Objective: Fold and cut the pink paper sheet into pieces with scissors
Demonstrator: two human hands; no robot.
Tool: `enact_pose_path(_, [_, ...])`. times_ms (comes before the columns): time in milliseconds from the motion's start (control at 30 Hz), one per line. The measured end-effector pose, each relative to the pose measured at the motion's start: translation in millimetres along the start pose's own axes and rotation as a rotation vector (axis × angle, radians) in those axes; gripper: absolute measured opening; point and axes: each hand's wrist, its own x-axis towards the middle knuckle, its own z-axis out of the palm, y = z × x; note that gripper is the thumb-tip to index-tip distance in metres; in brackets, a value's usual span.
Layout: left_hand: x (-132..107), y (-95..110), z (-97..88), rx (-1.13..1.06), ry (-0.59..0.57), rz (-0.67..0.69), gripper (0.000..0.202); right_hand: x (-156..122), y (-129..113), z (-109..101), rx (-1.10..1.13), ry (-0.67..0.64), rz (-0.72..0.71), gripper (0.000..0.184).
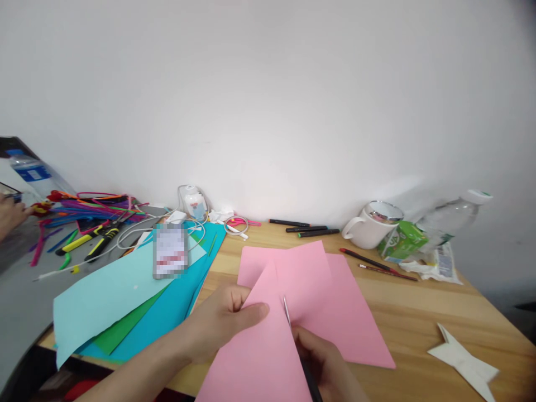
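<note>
A sheet of pink paper (259, 352) is pinched in my left hand (228, 318), the thumb lying on top and the other fingers partly hidden behind it. My right hand (322, 357) is closed round the dark handle of a pair of scissors (287, 311). One narrow metal blade shows at the cut edge of the sheet; the rest of the scissors is hidden by paper and fingers. Beyond the cut, another part of the pink paper slants up to the right. More pink paper (360, 329) lies flat on the wooden table (419, 312) underneath.
Blue and green sheets (167, 318) with a phone (171, 251) lie left. Pipe cleaners (96, 209) and pliers (104, 240) are beyond. Markers (312, 229), a white mug (368, 226), a green carton (402, 243) and a bottle (452, 218) stand behind. Another person's hand (12, 215) shows far left.
</note>
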Motion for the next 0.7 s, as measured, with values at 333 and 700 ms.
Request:
enact_pose_path(333, [0.6, -0.8, 0.4, -0.017, -0.012, 0.006, 0.039, -0.9, 3.1, 0.4, -0.007, 0.035, -0.005, 0.024])
enact_pose_path(700, [1.6, 1.8, 2.2, -0.002, -0.002, 0.001, 0.038, -0.6, 1.8, 0.3, 0.062, 0.048, -0.005, 0.029])
